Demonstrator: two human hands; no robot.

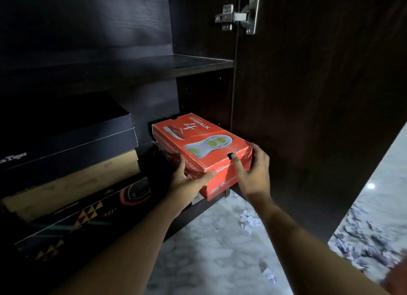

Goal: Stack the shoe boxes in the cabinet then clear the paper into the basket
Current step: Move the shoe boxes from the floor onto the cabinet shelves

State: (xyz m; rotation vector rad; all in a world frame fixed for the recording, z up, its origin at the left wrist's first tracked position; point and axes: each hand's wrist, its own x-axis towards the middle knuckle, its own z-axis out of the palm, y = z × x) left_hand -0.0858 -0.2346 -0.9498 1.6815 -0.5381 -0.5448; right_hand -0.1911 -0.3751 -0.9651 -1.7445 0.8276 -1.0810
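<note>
Pale marble floor point(215, 246) showing at 6.
Dark door point(308, 118) standing open at 2 o'clock, hinge point(239, 16) gleaming at 12.

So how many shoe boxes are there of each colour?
red cardboard shoe box: 1
dark navy shoe box: 1
plain tan cardboard shoe box: 1
black shoe box with orange triangles: 1
dark box under the red one: 1
Total: 5 that I can make out

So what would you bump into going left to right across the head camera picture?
First the black shoe box → orange shoe box → open cabinet door → heap of crumpled paper on the floor.
</note>
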